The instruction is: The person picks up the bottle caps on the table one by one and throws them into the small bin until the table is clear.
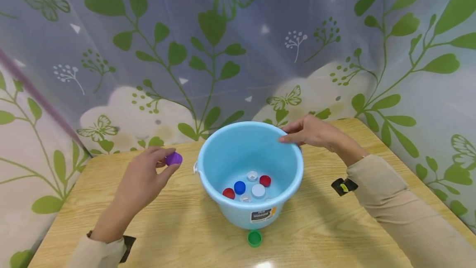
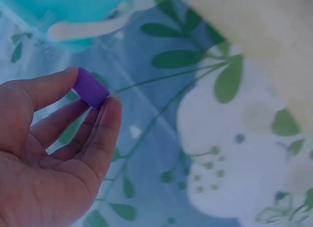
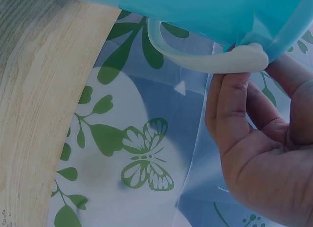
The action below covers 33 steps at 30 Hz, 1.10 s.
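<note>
A light blue bucket (image 1: 241,214) stands upright on the wooden table, with several bottle caps on its floor, among them a blue cap (image 1: 239,187), a red cap (image 1: 265,180) and a white cap (image 1: 258,191). To the left of the bucket, my left hand (image 1: 143,175) pinches a purple bottle cap (image 1: 174,159) between thumb and fingertips, above the table. My right hand (image 1: 316,134) grips the bucket's right rim, thumb on the inner side. The right wrist view shows those fingers by the white handle (image 3: 215,61) under the rim.
In front of the bucket a green cap (image 1: 254,238) lies on the table (image 1: 178,226). A printed curtain (image 1: 238,69) with leaves and butterflies hangs right behind the table and along both sides. Dark bands with small devices (image 1: 344,186) circle the wrists.
</note>
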Motion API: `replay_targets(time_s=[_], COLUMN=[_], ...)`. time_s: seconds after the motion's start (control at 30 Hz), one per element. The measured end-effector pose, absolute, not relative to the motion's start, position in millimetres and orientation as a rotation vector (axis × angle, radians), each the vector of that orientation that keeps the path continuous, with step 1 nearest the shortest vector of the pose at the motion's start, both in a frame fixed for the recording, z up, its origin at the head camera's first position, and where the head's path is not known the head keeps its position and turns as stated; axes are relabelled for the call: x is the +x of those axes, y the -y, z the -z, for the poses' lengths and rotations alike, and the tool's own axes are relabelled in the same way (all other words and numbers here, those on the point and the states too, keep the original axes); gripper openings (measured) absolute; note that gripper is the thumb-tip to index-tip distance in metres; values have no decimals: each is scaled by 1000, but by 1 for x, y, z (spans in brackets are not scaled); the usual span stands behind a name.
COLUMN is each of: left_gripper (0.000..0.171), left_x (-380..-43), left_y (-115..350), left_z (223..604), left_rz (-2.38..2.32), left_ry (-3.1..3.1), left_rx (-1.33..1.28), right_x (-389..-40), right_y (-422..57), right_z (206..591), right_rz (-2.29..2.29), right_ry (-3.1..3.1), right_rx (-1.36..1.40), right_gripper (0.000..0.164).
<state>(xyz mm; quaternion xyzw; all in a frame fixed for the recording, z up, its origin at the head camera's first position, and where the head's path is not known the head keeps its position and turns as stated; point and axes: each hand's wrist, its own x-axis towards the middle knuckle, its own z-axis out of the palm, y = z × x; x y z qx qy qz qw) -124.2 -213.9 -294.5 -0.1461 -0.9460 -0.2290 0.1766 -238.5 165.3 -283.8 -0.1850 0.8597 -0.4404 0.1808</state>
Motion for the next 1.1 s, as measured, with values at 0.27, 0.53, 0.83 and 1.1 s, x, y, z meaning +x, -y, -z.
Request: replay_targets(time_s=[0.27, 0.53, 0.83, 1.1], left_gripper=[31, 31, 29, 33], left_x=[-133, -141, -147, -156], left_y=[196, 155, 108, 94], left_z=[259, 252, 268, 290], left_rz=[603, 648, 647, 657], left_ry=[2593, 2524, 2570, 2737], left_rx=[-527, -676, -880, -1010], right_x=[-240, -240, -239, -239], right_y=[-167, -167, -166, -165], right_z=[283, 284, 286, 283], right_rz=[1244, 1233, 1224, 1217], right_ry=[-2437, -2445, -2440, -2445], right_rx=[-526, -505, -526, -536], right_gripper=[42, 40, 40, 40])
